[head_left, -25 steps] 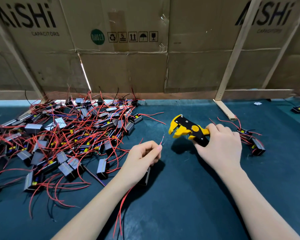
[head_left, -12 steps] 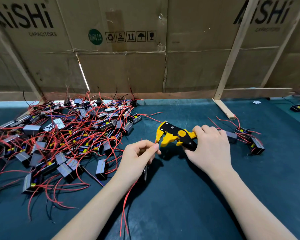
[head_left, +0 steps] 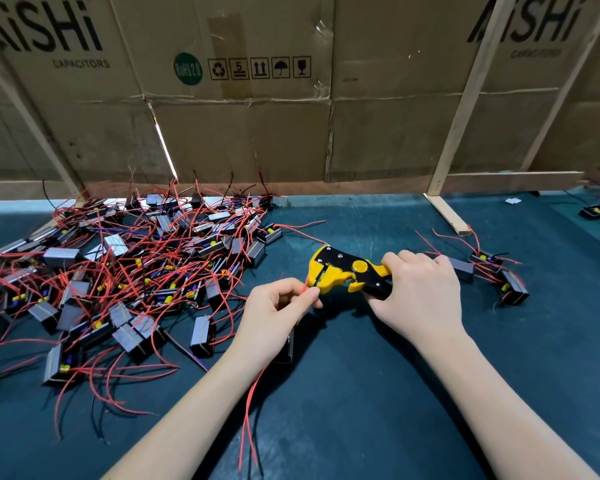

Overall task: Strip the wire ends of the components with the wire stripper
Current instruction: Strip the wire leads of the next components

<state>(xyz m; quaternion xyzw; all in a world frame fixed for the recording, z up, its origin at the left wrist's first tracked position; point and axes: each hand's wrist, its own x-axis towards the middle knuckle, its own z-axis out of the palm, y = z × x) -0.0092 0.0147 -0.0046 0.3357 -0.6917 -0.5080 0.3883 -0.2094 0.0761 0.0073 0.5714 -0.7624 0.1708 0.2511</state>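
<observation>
the component (head_left: 289, 344) lies mostly hidden under the left hand (head_left: 274, 315); wire tip unclear.

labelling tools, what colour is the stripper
Yellow and black stripper, clearest in the head view.

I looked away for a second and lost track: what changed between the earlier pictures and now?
The right hand carried the wire stripper leftward until its head met the red wire end pinched by the left hand. Both grips stayed; the component pile did not move.
</observation>
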